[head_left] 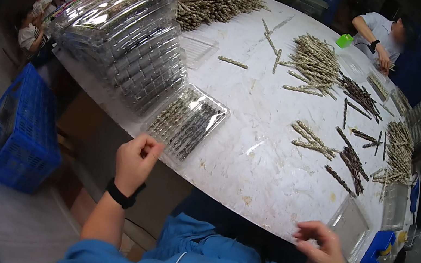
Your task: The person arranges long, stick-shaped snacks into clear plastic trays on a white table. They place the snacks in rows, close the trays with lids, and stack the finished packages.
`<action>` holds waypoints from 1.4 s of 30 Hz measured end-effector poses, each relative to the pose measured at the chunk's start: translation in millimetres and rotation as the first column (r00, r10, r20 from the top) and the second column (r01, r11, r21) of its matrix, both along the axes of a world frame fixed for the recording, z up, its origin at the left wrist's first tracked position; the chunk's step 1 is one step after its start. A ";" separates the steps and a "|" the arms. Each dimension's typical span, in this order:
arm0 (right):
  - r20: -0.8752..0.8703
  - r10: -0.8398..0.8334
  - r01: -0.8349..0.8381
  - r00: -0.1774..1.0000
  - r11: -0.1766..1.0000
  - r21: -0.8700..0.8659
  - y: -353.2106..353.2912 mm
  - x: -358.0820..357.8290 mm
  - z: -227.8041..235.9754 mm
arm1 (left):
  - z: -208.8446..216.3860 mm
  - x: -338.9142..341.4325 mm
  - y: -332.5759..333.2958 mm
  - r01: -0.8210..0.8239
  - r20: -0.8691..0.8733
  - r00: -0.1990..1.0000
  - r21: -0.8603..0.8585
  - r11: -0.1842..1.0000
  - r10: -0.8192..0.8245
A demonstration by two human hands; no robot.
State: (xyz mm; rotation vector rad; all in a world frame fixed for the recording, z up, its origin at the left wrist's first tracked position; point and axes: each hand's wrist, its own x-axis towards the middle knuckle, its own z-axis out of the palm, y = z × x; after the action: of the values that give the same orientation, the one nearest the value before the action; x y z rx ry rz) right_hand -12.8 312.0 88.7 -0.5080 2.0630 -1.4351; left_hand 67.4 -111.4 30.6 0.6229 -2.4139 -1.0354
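My left hand (137, 161) is closed, its fingers drawn together at the near left edge of a clear plastic box (217, 124). Whether those fingers grip the box edge or something small is hidden. Inside the box lie rows of twisted sticks (171, 120), pale ones on the left and dark ones on the right. Over the table's front edge hovers my right hand (323, 249), thumb and fingers apart and curved, with nothing visible in it. Nearest to it are a flat clear plastic tray (350, 228) and a blue tape dispenser (379, 249).
A tall stack of clear boxes (130, 47) rises at the left. Heaps of pale twisted sticks (217, 0) lie at the back and right, with dark sticks (351, 162) nearer. A co-worker (382, 35) sits at far right. A blue crate (29, 130) stands on the floor.
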 end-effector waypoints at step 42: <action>-0.934 0.355 0.071 0.035 0.932 0.356 -238.8 -243.0 43.5 | -47.2 -55.1 3.8 0.288 -0.170 0.879 -0.555 0.781 -0.445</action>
State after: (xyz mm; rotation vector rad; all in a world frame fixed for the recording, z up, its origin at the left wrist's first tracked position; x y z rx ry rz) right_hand -255.8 73.2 132.2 -2.0127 3.0096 -0.3693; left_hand 12.3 -107.6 -16.6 -0.1982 -2.4309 -0.5065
